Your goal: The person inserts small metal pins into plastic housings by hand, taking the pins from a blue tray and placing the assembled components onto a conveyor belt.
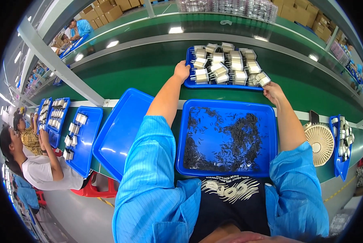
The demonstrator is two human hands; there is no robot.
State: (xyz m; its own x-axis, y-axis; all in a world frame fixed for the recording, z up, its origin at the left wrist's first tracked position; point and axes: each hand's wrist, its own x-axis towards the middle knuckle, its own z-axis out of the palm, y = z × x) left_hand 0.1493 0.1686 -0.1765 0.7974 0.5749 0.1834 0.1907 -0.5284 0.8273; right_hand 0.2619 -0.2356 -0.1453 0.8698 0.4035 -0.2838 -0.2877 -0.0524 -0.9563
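A blue tray (214, 86) full of white plug adapters (218, 58) with metal pins sits on the green belt, far in front of me. My left hand (182, 70) grips its left edge, fingers curled over the rim. At its near right corner my right hand (274, 93) is closed on the rim, partly hidden, just below an adapter (263, 79) that leans out over the edge. Closer to me, between my forearms, lies a larger blue tray (228, 173) with many small dark slivers scattered and heaped in it.
An empty blue tray (122, 121) lies tilted beside my left arm. Further left, a seated person (41, 168) has trays of adapters (82, 141). On the right are a round beige fan (319, 143) and another tray of adapters (342, 162). A metal post (64, 67) rises at the left.
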